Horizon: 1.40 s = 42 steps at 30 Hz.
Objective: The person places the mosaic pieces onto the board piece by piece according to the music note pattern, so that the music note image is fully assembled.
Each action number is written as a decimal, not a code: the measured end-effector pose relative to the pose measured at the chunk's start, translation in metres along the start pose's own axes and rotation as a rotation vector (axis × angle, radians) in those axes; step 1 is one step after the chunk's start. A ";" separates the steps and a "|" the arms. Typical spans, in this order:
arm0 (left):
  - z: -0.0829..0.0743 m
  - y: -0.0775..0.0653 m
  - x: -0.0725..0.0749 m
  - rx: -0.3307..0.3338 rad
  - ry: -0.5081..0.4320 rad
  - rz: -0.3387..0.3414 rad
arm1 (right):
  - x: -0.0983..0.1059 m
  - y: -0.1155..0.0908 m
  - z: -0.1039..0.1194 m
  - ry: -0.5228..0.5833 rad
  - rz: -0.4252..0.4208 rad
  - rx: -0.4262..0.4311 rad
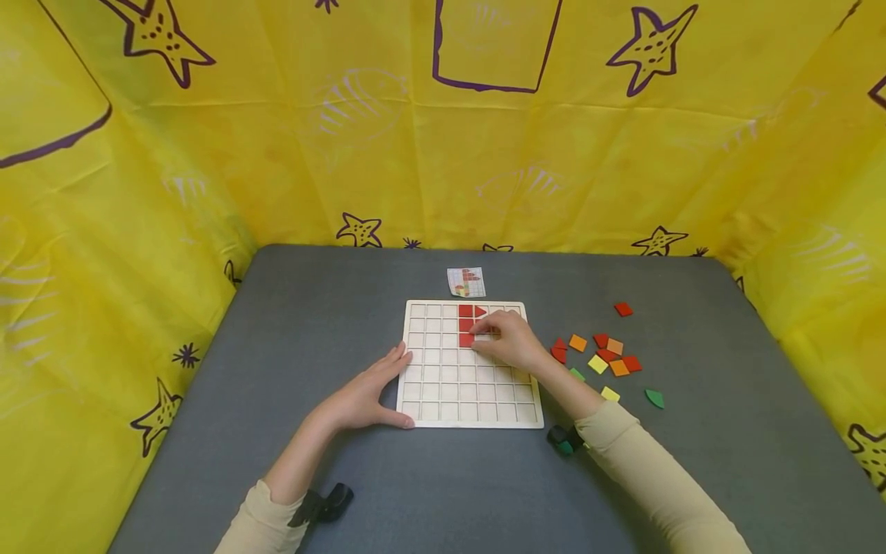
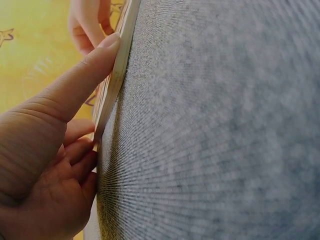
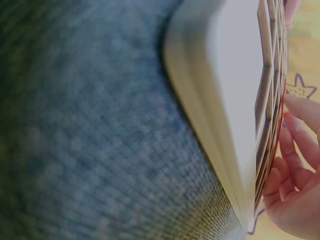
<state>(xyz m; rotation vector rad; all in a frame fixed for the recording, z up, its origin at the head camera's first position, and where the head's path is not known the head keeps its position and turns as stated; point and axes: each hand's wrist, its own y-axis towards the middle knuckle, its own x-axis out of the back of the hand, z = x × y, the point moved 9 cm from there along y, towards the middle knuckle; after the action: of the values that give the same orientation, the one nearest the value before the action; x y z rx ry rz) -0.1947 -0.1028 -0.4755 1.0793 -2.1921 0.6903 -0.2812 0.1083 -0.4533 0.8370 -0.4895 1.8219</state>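
A pale wooden grid board [image 1: 431,391] lies on the table. My left hand [image 1: 367,391] steadies its left side, thumb on the near corner and fingers along the edge; in the left wrist view the thumb [image 2: 90,75] presses the board's rim. My right hand [image 1: 511,338] reaches over the board from the right, thumb and forefinger on a red square tile [image 1: 466,340] in the third row. Above that tile sit more red squares [image 1: 465,311], with a red triangular tile [image 1: 480,312] beside the top one. In the right wrist view, the right fingers [image 3: 292,155] are curled at the grid.
A small printed pattern card [image 1: 467,282] lies behind the board. Loose tiles are scattered to the right, among them an orange square [image 1: 577,343], a yellow square [image 1: 598,364] and a green quarter-round piece [image 1: 654,398]. Yellow patterned cloth [image 1: 443,169] hangs behind the grey table [image 1: 311,308].
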 end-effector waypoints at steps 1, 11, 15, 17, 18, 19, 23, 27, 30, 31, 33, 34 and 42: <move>0.000 0.000 0.000 -0.002 0.001 -0.001 | 0.001 0.000 -0.001 0.003 -0.001 -0.004; 0.000 0.001 -0.001 -0.022 -0.009 -0.008 | 0.034 -0.027 -0.030 0.083 -0.068 -0.123; 0.000 0.000 0.001 -0.033 -0.004 -0.009 | 0.056 -0.048 -0.054 0.084 -0.105 -0.178; -0.001 0.000 0.002 -0.042 -0.003 -0.010 | 0.064 -0.058 -0.066 0.092 -0.110 -0.202; 0.000 0.000 0.002 -0.042 -0.003 -0.009 | 0.068 -0.063 -0.071 0.096 -0.112 -0.203; 0.000 0.000 0.001 -0.039 -0.003 -0.007 | 0.072 -0.067 -0.075 0.098 -0.114 -0.207; 0.001 0.001 0.000 -0.040 -0.002 -0.006 | 0.082 -0.083 -0.088 0.081 -0.118 -0.225; 0.000 0.002 -0.001 -0.052 -0.007 -0.010 | 0.090 -0.094 -0.096 0.042 -0.116 -0.260; 0.000 0.002 -0.001 -0.058 -0.008 -0.014 | 0.097 -0.100 -0.101 0.014 -0.122 -0.270; 0.000 0.002 -0.001 -0.059 -0.008 -0.015 | 0.100 -0.102 -0.104 0.003 -0.127 -0.276; 0.000 0.003 -0.001 -0.059 -0.009 -0.016 | 0.107 -0.107 -0.109 -0.012 -0.134 -0.289; 0.000 0.003 -0.001 -0.059 -0.009 -0.015 | 0.109 -0.110 -0.112 -0.008 -0.135 -0.297; 0.000 0.002 -0.001 -0.051 -0.008 -0.014 | 0.130 -0.130 -0.138 0.010 -0.165 -0.375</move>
<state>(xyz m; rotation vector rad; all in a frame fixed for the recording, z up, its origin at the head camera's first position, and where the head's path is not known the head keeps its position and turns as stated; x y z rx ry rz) -0.1958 -0.1010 -0.4762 1.0723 -2.1948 0.6214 -0.2356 0.3339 -0.4568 0.5913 -0.7085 1.5193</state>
